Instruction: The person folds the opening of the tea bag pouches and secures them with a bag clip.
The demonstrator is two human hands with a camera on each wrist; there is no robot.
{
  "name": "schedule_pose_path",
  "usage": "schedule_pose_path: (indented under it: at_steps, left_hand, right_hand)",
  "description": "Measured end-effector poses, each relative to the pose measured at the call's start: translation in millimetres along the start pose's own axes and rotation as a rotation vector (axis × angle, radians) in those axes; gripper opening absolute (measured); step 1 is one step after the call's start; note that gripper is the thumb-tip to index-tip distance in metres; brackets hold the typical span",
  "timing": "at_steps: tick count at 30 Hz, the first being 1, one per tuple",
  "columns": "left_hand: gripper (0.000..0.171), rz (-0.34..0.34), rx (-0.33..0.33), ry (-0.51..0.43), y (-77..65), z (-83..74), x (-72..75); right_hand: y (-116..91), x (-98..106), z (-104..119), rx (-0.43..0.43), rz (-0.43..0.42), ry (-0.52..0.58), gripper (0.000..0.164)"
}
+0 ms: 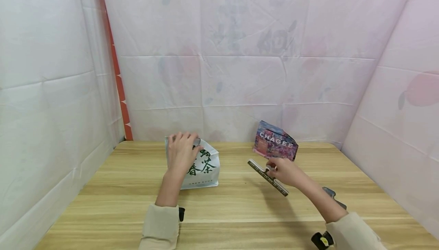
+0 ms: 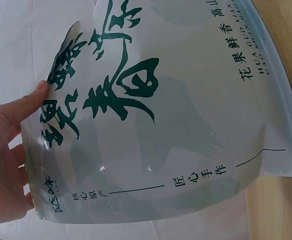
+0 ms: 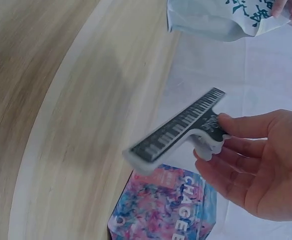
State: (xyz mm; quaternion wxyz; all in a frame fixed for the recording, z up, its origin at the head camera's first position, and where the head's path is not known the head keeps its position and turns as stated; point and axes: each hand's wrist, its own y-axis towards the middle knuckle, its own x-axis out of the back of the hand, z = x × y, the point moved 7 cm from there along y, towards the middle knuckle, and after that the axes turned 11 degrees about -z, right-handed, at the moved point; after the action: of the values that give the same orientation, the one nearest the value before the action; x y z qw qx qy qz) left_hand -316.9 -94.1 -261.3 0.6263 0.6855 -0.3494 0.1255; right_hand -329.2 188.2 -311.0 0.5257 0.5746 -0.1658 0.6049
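Note:
A white tea bag with green characters (image 1: 207, 168) stands on the left of the wooden table. My left hand (image 1: 181, 151) grips its upper edge, thumb on the printed face and the other fingers behind, as the left wrist view shows. My right hand (image 1: 288, 172) pinches a bag clip with a piano-key pattern (image 3: 178, 127) by its handle, between thumb and fingers. In the head view the long bar of the clip slants above the table, to the right of the white bag and apart from it.
Behind my right hand stands a colourful pink and blue CHAGEE bag (image 1: 274, 143). A dark clip (image 1: 329, 192) lies on the table (image 1: 223, 219) beside my right forearm. White cloth walls (image 1: 240, 78) enclose the back and both sides.

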Motion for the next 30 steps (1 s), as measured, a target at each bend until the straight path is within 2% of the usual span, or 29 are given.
schedule_pose_path:
  at_steps: [7, 21, 30]
  left_hand:
    - [0.029, 0.002, -0.001, 0.002, -0.3, -0.1, -0.2]
    - [0.029, -0.017, -0.007, -0.006, 0.2, 1.0, 0.2]
    - [0.029, -0.002, -0.003, -0.010, 0.2, 0.5, -0.3]
  right_hand:
    - [6.4, 2.9, 4.7, 0.004, -0.075, 0.062, 0.016]
    - [14.3, 4.7, 14.3, -0.011, -0.077, 0.101, 0.020]
    - [21.2, 2.3, 19.0, -0.024, -0.135, 0.128, 0.020]
